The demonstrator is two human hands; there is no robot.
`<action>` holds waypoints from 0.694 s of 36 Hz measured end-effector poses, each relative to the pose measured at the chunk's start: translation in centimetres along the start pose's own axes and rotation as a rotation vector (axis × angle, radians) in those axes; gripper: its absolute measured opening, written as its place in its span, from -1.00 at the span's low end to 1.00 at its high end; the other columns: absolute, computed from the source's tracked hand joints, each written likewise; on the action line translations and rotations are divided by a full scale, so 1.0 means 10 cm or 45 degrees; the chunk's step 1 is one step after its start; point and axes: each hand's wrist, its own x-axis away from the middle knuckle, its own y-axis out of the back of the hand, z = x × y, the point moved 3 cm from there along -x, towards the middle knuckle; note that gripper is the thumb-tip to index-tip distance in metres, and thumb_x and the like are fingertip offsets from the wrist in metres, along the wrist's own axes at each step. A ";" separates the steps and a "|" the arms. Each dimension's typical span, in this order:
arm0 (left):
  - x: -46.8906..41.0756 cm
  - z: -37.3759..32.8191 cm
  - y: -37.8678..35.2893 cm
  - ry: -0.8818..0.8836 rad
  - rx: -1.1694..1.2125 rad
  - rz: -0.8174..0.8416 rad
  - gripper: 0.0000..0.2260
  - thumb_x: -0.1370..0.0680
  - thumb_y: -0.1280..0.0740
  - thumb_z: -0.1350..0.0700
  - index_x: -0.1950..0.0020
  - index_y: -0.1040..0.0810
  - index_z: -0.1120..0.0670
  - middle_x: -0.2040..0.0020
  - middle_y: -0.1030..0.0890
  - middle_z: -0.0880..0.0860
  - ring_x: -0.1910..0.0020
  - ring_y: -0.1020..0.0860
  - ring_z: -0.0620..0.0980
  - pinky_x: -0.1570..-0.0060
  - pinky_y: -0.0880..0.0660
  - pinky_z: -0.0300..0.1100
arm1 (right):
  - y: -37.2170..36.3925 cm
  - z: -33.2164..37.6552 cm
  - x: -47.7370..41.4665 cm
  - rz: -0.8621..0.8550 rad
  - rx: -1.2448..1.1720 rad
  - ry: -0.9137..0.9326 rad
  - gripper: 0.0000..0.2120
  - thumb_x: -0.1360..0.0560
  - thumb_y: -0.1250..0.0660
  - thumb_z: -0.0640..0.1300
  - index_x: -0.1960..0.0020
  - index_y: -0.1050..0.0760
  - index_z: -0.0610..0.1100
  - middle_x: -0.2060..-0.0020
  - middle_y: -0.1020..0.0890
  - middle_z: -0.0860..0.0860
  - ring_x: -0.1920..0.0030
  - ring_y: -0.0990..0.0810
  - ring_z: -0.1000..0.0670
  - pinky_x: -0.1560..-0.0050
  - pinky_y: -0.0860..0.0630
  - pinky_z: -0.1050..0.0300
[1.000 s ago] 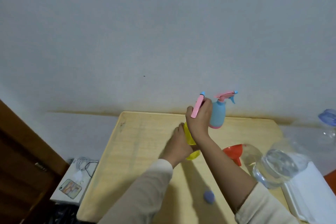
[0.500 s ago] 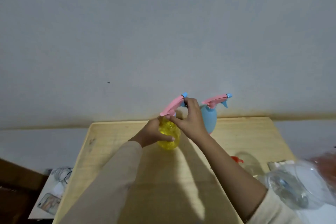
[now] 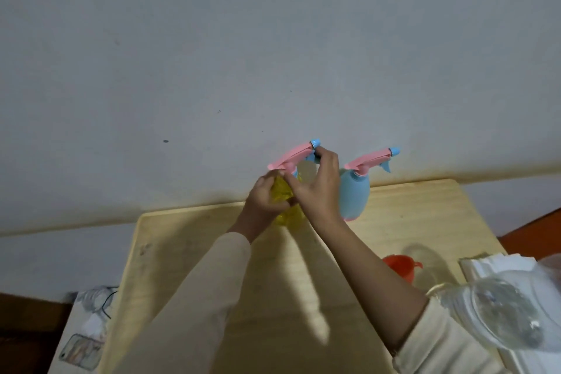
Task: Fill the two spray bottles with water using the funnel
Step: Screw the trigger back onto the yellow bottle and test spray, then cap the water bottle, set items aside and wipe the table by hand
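Note:
A yellow spray bottle [image 3: 288, 215] stands at the far middle of the wooden table [image 3: 419, 206]. My left hand [image 3: 264, 200] wraps around its body. My right hand [image 3: 318, 188] grips its pink spray head [image 3: 291, 158] at the neck and trigger. Right beside it stands a blue spray bottle [image 3: 355, 194] with its own pink head, untouched. An orange funnel [image 3: 400, 267] lies on the table at the right, partly hidden by my right forearm. A large clear water bottle [image 3: 498, 316] lies at the near right.
White foam or paper sheets [image 3: 485, 264] lie under the water bottle at the right edge. A white box with a phone and cables [image 3: 85, 334] sits below the table's left side. A grey wall stands close behind the table.
Both hands have stayed on the yellow bottle and its pink head. The head has turned a little under my right hand. The view has shifted slightly.

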 end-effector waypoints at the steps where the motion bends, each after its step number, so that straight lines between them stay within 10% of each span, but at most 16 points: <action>1: 0.01 0.02 0.00 -0.008 -0.016 -0.037 -0.49 -0.26 -0.44 -0.07 -0.18 -0.40 -0.17 -0.01 -0.44 -0.17 0.03 -0.46 -0.42 0.04 -0.30 -0.62 | 0.01 0.00 0.01 -0.008 -0.007 0.000 -0.39 -0.35 -0.52 -0.07 -0.28 -0.35 -0.24 -0.14 -0.45 -0.10 -0.17 -0.44 0.00 -0.10 -0.28 0.35; 17: 0.07 0.17 0.00 -0.048 -0.083 -0.033 -0.49 -0.26 -0.48 -0.04 -0.08 -0.35 -0.39 0.03 -0.35 -0.15 0.02 -0.48 -0.18 -0.14 -0.47 -0.15 | 0.06 0.00 0.14 -0.077 0.128 0.063 -0.38 -0.34 -0.52 -0.03 -0.24 -0.35 -0.29 -0.12 -0.42 -0.15 -0.13 -0.40 0.00 -0.11 -0.23 0.43; 25: 0.12 0.09 0.01 0.007 -0.178 -0.038 -0.49 -0.39 -0.48 0.22 -0.32 -0.46 0.03 0.00 -0.39 0.04 0.01 -0.50 -0.02 -0.11 -0.45 -0.16 | 0.05 0.04 0.17 -0.077 0.160 0.024 -0.41 -0.37 -0.49 -0.02 -0.26 -0.36 -0.27 -0.13 -0.46 -0.13 -0.18 -0.42 -0.07 -0.11 -0.24 0.36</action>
